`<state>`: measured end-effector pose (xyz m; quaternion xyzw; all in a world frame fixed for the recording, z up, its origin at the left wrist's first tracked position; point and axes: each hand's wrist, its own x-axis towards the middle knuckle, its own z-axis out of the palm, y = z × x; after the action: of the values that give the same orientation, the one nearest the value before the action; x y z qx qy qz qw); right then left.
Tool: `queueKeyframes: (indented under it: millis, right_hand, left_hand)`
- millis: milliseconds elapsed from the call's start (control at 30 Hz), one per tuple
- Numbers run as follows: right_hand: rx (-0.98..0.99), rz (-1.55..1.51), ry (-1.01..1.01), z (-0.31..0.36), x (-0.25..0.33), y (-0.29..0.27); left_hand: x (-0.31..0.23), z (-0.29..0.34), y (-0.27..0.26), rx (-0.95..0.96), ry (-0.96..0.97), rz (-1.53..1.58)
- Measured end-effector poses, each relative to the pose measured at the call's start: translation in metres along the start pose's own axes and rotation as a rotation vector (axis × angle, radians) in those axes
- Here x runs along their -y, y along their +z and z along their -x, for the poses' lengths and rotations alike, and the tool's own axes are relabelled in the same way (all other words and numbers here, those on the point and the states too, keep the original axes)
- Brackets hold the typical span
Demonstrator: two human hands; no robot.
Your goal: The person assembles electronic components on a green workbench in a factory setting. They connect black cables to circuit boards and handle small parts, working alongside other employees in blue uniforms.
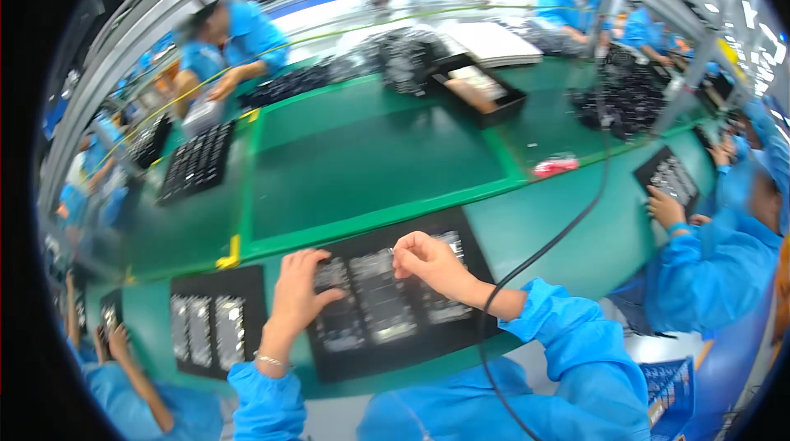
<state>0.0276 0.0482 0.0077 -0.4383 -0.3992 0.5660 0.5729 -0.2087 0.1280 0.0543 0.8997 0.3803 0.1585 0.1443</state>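
On a black mat in front of me lie three flat, phone-sized dark panels with silvery parts, blurred by motion. My left hand is at the left panel, its thumb and fingers spread apart around the upper end; whether it touches the panel I cannot tell. Above the upper end of the middle panel is my right hand, thumb and fingertips pinched together. Anything in that pinch is too small to make out. The right panel lies partly beneath my right wrist.
Left of my mat, another black mat bears similar panels. A black cable hangs across my right forearm. Beyond a green rail stand a black box and black trays. Co-workers sit on both sides, one handling a panel.
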Motion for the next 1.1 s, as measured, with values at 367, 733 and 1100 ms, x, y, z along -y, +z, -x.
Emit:
queueKeyframes:
  millis: [367,733,1100]
  right_hand:
    - [-0.883,1.466,-0.457,0.034,0.089,-0.3]
    - [-0.852,1.449,-0.475,0.094,0.096,-0.308]
    - [-0.592,0.954,-0.454,0.116,0.062,-0.19]
  left_hand:
    - [0.043,0.071,0.038,-0.132,-0.337,0.219]
    - [-0.032,0.087,0.03,0.307,-0.648,1.109]
    - [-0.233,-0.06,0.165,0.178,-0.129,1.163]
